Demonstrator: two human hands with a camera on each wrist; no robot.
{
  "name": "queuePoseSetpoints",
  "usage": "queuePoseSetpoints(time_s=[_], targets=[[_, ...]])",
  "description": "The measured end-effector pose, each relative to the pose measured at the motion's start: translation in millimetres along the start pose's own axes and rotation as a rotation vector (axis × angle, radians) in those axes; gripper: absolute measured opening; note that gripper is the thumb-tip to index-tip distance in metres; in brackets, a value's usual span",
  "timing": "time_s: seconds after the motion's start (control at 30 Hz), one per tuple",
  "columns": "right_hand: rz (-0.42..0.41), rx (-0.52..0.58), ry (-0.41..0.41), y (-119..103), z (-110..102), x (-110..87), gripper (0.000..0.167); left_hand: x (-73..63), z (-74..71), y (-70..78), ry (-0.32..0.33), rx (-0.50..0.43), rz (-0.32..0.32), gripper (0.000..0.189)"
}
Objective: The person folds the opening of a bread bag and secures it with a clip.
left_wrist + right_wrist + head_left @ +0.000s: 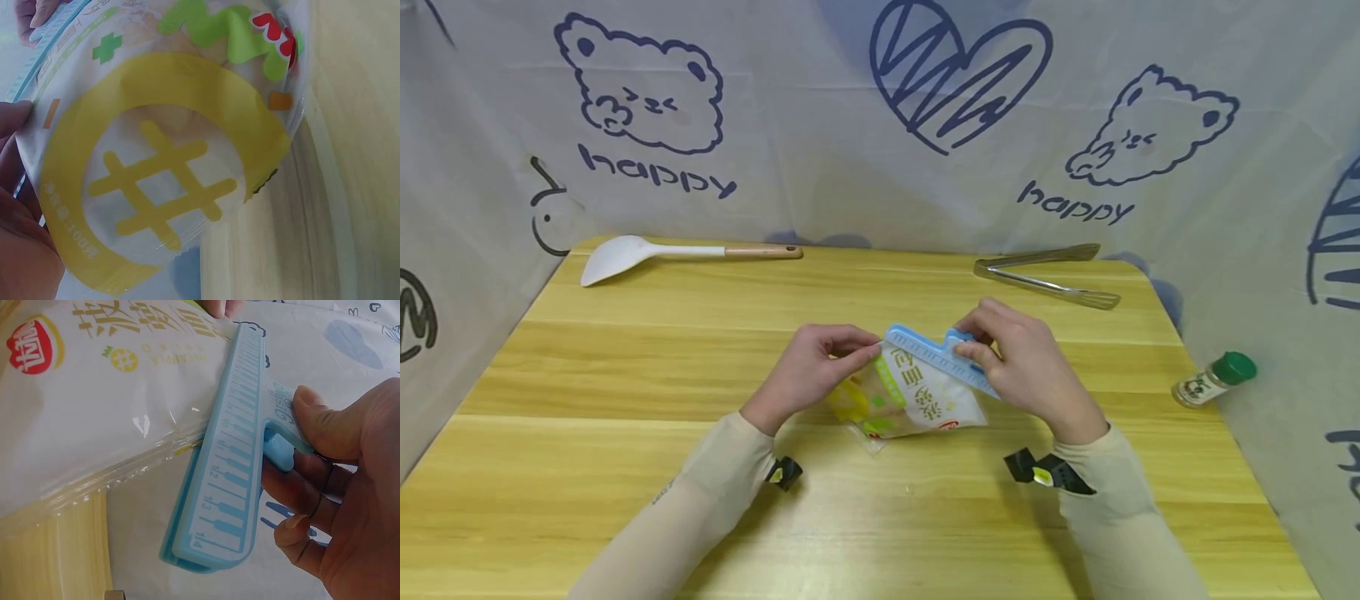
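Note:
My left hand [823,367] pinches the upper left corner of a printed plastic bread bag [917,396]. Along the bag's top edge lies a long light-blue bag clip [219,450] with a piano-key and number print. The thumb and fingers of my right hand [1018,354] grip the clip's handle from both sides. In the right wrist view the clip's jaws overlap the bag's edge, and its numbered end sticks out past the bag. The left wrist view shows the bag's yellow ring print [162,169] close up, the bag tilted above the wooden table.
A white spatula with a wooden handle [692,251] lies at the back left of the table [587,375]. Metal tongs [1045,275] rest spread at the back right. A green-capped seasoning bottle [1213,379] lies at the right edge. Printed cloth hangs behind and at the sides.

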State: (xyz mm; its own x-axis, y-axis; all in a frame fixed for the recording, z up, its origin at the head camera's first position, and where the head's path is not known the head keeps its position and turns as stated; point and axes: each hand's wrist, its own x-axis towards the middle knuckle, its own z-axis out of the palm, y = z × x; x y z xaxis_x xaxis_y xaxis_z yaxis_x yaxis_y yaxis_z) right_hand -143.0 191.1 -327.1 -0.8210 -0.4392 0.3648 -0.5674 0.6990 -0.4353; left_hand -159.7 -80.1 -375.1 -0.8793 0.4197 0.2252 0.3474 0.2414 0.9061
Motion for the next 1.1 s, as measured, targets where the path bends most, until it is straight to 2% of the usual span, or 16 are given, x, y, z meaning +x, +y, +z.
queuePoseSetpoints(time_s=[0.23, 0.63, 1.1], targets=[[-0.01, 0.003, 0.01, 0, 0, 1.5, 0.009, 1.2, 2.4, -1.7, 0.002, -0.026, 0.048, 0.017], [-0.008, 0.012, -0.004, -6, 2, 6.1, 0.011, -1.9, -1.4, -6.1, -0.046, -0.014, 0.002, 0.021], [-0.011, 0.013, -0.011, -10, 2, 9.8, 0.011, -1.0, 0.2, -6.9, -0.049, -0.006, 0.052, 0.02]])
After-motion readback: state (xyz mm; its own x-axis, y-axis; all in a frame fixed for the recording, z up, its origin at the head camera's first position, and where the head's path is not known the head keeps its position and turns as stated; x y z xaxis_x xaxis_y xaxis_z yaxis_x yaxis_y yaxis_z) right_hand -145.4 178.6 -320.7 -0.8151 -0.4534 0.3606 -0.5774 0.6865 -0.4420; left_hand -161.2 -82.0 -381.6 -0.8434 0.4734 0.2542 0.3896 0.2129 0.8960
